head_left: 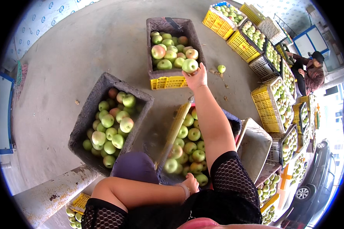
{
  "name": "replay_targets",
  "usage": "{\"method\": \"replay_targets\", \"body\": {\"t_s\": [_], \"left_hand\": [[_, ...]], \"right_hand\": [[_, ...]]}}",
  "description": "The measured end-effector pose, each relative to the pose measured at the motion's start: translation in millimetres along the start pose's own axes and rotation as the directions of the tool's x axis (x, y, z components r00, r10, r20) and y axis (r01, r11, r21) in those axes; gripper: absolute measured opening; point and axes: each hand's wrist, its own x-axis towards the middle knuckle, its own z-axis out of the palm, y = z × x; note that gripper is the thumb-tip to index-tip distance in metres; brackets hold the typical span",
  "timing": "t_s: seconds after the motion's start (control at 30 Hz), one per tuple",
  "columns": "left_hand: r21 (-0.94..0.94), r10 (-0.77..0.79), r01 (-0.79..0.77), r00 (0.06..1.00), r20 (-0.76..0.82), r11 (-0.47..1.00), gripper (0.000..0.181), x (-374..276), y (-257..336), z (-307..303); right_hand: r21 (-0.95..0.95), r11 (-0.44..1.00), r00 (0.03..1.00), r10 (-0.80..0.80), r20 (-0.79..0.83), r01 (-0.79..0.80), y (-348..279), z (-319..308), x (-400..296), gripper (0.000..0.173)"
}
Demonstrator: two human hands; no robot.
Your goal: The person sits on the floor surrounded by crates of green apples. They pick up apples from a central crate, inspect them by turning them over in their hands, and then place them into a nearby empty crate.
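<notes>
My right hand (197, 76) reaches forward, its fingers around a pale green apple (190, 66) at the near edge of a padded yellow crate (169, 83). More green and blushed apples (170, 55) fill part of that crate. My left hand (191, 183) is bent in close to my body, over the near end of another lined crate (172, 134) of apples. Right beside its fingers lies a green apple (201, 180); whether the hand touches or grips it is unclear. My right forearm hides part of this near crate.
Left of centre stands a grey-lined crate (83, 114) of apples, near my knee (136, 167). A rusty pole (57, 194) crosses lower left. One apple (221, 68) lies on the concrete floor. Several full crates (243, 45) line the right, where a person (311, 71) sits; a car (312, 177) is beyond.
</notes>
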Motion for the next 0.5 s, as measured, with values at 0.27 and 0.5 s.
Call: {"method": "replay_targets", "body": {"t_s": [0.27,0.5], "left_hand": [[0.067,0.004,0.005,0.990,-0.138,0.998,0.028,-8.1,-13.9,-27.9],[-0.114,0.034,-0.014,0.984,0.177,0.993,0.030,-10.0,-21.1,-74.4]], "right_hand": [[-0.160,0.986,0.995,-0.030,0.090,0.045,-12.7,-38.5,-6.3,0.073],[-0.633,0.735,0.881,-0.440,-0.175,0.242,-77.4,-194.2,-131.4,0.018]]}}
